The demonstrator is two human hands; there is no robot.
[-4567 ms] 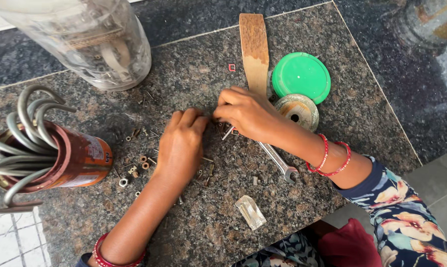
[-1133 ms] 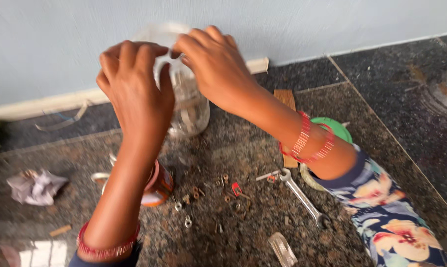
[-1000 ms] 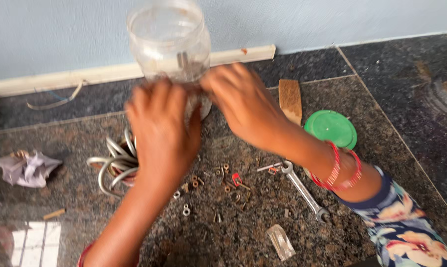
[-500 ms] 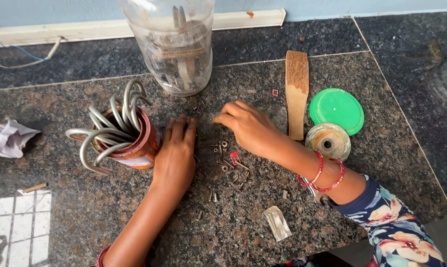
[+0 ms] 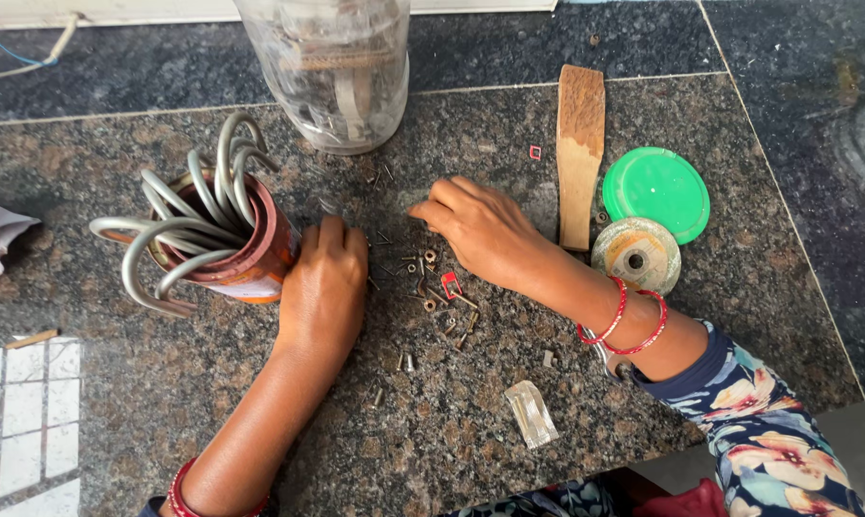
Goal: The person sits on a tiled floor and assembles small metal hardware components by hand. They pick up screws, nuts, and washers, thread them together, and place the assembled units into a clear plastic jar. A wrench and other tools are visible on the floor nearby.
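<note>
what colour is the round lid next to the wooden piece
Green: the lid lies flat on the granite, right of the wooden piece. Shown in the head view.

Counts, placed from the clear plastic jar: one jar. One orange tin below-left of it, packed with bent metal rods, too tangled to count. One wooden paddle to its right. One green lid, one grinding disc farther right. Two hands below, among loose screws and nuts, too many to count.
</note>
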